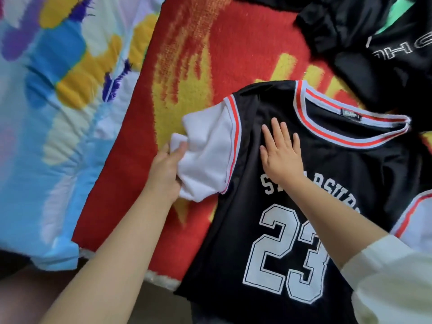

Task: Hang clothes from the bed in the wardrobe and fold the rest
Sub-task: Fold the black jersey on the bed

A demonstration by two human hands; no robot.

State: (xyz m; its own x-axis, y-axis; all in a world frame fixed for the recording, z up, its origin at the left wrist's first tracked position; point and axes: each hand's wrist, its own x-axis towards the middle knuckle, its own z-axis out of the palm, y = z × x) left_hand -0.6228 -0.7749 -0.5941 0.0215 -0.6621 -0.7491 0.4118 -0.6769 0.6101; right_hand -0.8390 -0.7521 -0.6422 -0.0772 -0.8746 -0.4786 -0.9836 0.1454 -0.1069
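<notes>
A black jersey point(268, 230) with a white number 23, white sleeves and red-and-white trim lies face up on the bed. My left hand point(167, 169) grips the bunched end of its white left sleeve point(205, 148) at the jersey's left side. My right hand point(280, 150) lies flat with straight fingers on the black chest, just below the collar point(355, 129). The jersey's hem hangs over the bed's near edge. The other white sleeve point(418, 220) shows at the right edge.
A red and yellow fuzzy blanket point(210, 54) covers the bed under the jersey. A blue, yellow and white patterned quilt point(58, 101) lies to the left. A black garment with white lettering point(378, 50) sits at the top right.
</notes>
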